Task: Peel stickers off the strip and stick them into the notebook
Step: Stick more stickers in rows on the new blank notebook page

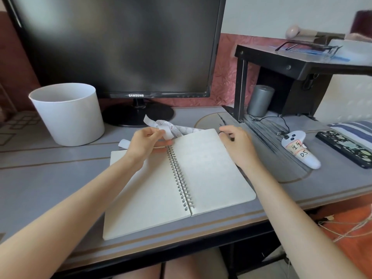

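An open spiral notebook (209,168) with blank cream pages lies on the desk in front of me. My left hand (145,144) sits above the top of the spiral, its fingers pinched on a white sticker strip (171,126) that curls up and trails behind the notebook's top edge. Small printed stickers show along the strip. My right hand (237,143) rests at the notebook's top right corner, fingers curled loosely, with nothing visible in it.
A white round bin (68,115) stands at the left. A black monitor (120,47) sits behind the notebook. To the right are a black shelf stand (281,63), a grey cylinder (260,100), a white controller (300,150) and a dark patterned case (346,148).
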The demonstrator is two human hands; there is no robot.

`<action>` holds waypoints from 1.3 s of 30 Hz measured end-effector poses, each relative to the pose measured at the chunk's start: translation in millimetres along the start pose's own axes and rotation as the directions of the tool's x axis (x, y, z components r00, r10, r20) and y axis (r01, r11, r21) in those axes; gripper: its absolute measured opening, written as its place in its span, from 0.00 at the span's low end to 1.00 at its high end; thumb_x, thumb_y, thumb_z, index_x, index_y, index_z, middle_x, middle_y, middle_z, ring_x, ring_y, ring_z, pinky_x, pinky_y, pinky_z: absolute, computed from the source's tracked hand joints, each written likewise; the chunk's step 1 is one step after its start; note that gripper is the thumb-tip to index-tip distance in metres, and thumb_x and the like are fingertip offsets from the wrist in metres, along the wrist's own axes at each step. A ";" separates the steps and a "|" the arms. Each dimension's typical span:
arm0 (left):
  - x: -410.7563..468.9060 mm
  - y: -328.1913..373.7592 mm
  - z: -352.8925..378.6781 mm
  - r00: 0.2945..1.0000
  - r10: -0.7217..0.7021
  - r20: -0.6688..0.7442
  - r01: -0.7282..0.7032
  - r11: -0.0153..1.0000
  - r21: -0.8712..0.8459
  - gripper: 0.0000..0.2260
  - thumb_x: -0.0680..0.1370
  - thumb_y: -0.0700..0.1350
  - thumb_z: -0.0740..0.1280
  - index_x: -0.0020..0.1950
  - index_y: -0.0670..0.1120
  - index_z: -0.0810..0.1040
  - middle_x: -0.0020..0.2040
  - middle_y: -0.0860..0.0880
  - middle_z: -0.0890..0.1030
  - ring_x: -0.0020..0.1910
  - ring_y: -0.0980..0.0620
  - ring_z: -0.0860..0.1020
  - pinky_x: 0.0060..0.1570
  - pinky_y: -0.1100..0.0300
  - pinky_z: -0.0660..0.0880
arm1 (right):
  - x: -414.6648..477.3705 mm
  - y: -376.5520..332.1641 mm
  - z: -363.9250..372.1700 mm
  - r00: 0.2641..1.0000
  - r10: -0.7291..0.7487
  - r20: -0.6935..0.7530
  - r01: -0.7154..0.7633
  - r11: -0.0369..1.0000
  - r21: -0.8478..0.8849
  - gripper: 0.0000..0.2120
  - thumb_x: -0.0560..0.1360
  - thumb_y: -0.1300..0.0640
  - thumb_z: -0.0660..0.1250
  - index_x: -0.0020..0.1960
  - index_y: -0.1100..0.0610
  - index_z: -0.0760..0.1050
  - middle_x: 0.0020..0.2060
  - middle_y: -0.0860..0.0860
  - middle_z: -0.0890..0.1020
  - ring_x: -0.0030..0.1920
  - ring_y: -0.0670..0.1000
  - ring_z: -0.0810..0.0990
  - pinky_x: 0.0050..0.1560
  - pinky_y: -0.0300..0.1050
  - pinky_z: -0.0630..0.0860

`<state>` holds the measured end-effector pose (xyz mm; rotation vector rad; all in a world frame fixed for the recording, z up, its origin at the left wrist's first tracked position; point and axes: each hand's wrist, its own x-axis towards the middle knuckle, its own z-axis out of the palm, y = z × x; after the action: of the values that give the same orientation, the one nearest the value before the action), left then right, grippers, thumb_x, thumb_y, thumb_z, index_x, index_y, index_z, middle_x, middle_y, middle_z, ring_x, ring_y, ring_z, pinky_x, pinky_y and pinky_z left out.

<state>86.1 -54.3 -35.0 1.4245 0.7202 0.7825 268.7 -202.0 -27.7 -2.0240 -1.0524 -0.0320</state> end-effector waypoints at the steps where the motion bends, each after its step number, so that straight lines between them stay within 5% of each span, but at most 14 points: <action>1: 1.0 -0.4 0.0 1.000 -0.007 0.010 0.007 1.000 0.001 0.05 0.79 0.40 0.63 0.48 0.39 0.75 0.43 0.45 0.81 0.44 0.48 0.84 0.49 0.50 0.80 | 9.5 -0.3 0.3 0.999 0.051 0.011 -0.050 0.997 -0.064 0.12 0.78 0.57 0.61 0.58 0.60 0.77 0.52 0.59 0.81 0.57 0.59 0.74 0.58 0.44 0.64; 7: 4.2 -2.7 0.8 0.999 -0.022 0.031 0.023 1.000 -0.008 0.04 0.79 0.41 0.63 0.49 0.40 0.74 0.44 0.45 0.80 0.44 0.46 0.84 0.53 0.48 0.78 | 49.0 10.4 17.6 0.935 0.308 0.176 -0.308 0.951 -0.030 0.15 0.77 0.57 0.59 0.51 0.70 0.75 0.44 0.62 0.80 0.47 0.57 0.79 0.45 0.48 0.72; 9: 4.9 -4.0 0.0 0.999 -0.022 0.042 0.022 1.000 -0.008 0.04 0.79 0.41 0.63 0.49 0.40 0.74 0.46 0.43 0.79 0.44 0.46 0.84 0.54 0.48 0.78 | 57.9 13.9 20.7 0.930 0.310 0.195 -0.310 0.950 -0.032 0.13 0.74 0.63 0.60 0.53 0.71 0.75 0.43 0.64 0.80 0.57 0.55 0.77 0.42 0.49 0.75; 10: 5.2 -4.7 -0.2 0.999 -0.022 0.047 0.023 1.000 -0.007 0.04 0.79 0.41 0.63 0.50 0.40 0.74 0.46 0.43 0.78 0.44 0.46 0.84 0.54 0.49 0.78 | 60.7 13.2 21.0 0.922 0.321 0.215 -0.322 0.946 -0.031 0.13 0.73 0.65 0.61 0.53 0.71 0.76 0.39 0.62 0.78 0.44 0.44 0.62 0.36 0.45 0.72; 11: 5.5 -5.2 -0.2 0.998 -0.023 0.051 0.023 1.000 -0.003 0.05 0.79 0.41 0.63 0.50 0.40 0.74 0.47 0.43 0.78 0.44 0.46 0.84 0.53 0.50 0.78 | 63.1 11.1 20.6 0.914 0.334 0.229 -0.335 0.941 -0.034 0.12 0.72 0.66 0.63 0.52 0.71 0.77 0.37 0.61 0.76 0.33 0.52 0.72 0.31 0.41 0.68; 12: 5.5 -5.5 -0.2 0.998 -0.022 0.054 0.022 1.000 0.000 0.05 0.79 0.41 0.63 0.50 0.40 0.74 0.46 0.43 0.78 0.44 0.47 0.84 0.52 0.52 0.78 | 67.2 9.7 20.8 0.916 0.335 0.220 -0.339 0.941 -0.022 0.12 0.70 0.68 0.63 0.51 0.72 0.78 0.36 0.62 0.75 0.32 0.52 0.70 0.29 0.39 0.65; 15: 6.2 -5.7 -0.1 0.998 -0.018 0.064 0.020 0.999 -0.025 0.04 0.79 0.42 0.64 0.49 0.41 0.74 0.45 0.44 0.76 0.44 0.47 0.84 0.49 0.56 0.79 | 83.7 4.7 23.2 0.949 0.300 0.095 -0.305 0.952 0.038 0.10 0.66 0.71 0.64 0.46 0.73 0.79 0.40 0.70 0.80 0.34 0.54 0.73 0.36 0.44 0.69; 19: 7.1 -5.2 -0.7 0.998 -0.012 0.064 0.015 0.999 -0.048 0.04 0.80 0.41 0.64 0.49 0.41 0.74 0.45 0.43 0.78 0.45 0.47 0.84 0.50 0.55 0.79 | 103.0 -5.2 27.3 0.948 0.318 0.010 -0.318 0.945 0.070 0.09 0.65 0.70 0.65 0.42 0.68 0.82 0.32 0.64 0.80 0.33 0.56 0.75 0.38 0.49 0.75; 25: 9.9 -7.2 -2.4 0.998 -0.028 0.053 0.031 0.997 -0.064 0.05 0.79 0.41 0.64 0.47 0.40 0.74 0.46 0.43 0.80 0.45 0.48 0.84 0.49 0.56 0.80 | 112.0 -8.2 42.0 0.935 0.354 0.002 -0.352 0.931 0.094 0.08 0.69 0.68 0.66 0.45 0.68 0.82 0.43 0.64 0.83 0.40 0.57 0.79 0.48 0.59 0.80; 29: 11.5 -6.5 -3.5 0.998 -0.026 0.058 0.030 0.998 -0.060 0.05 0.79 0.42 0.64 0.46 0.41 0.74 0.46 0.42 0.80 0.46 0.47 0.84 0.51 0.54 0.79 | 107.0 -7.0 52.1 0.939 0.340 0.045 -0.331 0.863 0.382 0.11 0.71 0.71 0.64 0.52 0.70 0.79 0.52 0.65 0.82 0.42 0.54 0.79 0.41 0.46 0.82; 33: 13.0 -5.6 -4.4 0.998 -0.029 0.058 0.032 0.998 -0.053 0.05 0.80 0.42 0.63 0.49 0.40 0.75 0.50 0.40 0.81 0.46 0.48 0.84 0.53 0.54 0.79 | 99.9 -2.5 49.4 0.975 0.191 0.110 -0.214 0.939 0.269 0.14 0.74 0.65 0.66 0.59 0.63 0.78 0.56 0.56 0.81 0.50 0.50 0.79 0.58 0.48 0.77; 36: 13.3 -5.5 -5.3 0.998 -0.032 0.050 0.035 0.998 -0.057 0.05 0.80 0.42 0.63 0.48 0.40 0.74 0.49 0.40 0.80 0.46 0.48 0.84 0.54 0.54 0.78 | 91.2 0.8 41.0 0.968 0.038 0.249 -0.082 0.982 0.171 0.07 0.74 0.58 0.70 0.50 0.59 0.82 0.50 0.53 0.84 0.48 0.46 0.79 0.54 0.42 0.74; 39: 13.4 -5.4 -5.7 0.998 -0.037 0.048 0.041 0.997 -0.067 0.05 0.80 0.42 0.63 0.48 0.40 0.74 0.49 0.40 0.79 0.45 0.49 0.84 0.51 0.57 0.80 | 81.3 -8.2 43.5 0.928 -0.011 0.372 -0.022 0.996 0.083 0.10 0.67 0.40 0.72 0.41 0.46 0.83 0.47 0.49 0.83 0.50 0.43 0.78 0.51 0.39 0.70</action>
<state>89.3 -40.0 -40.2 1.3592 0.6776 0.7347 301.5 -115.7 -20.6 -1.9979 -1.2570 0.4101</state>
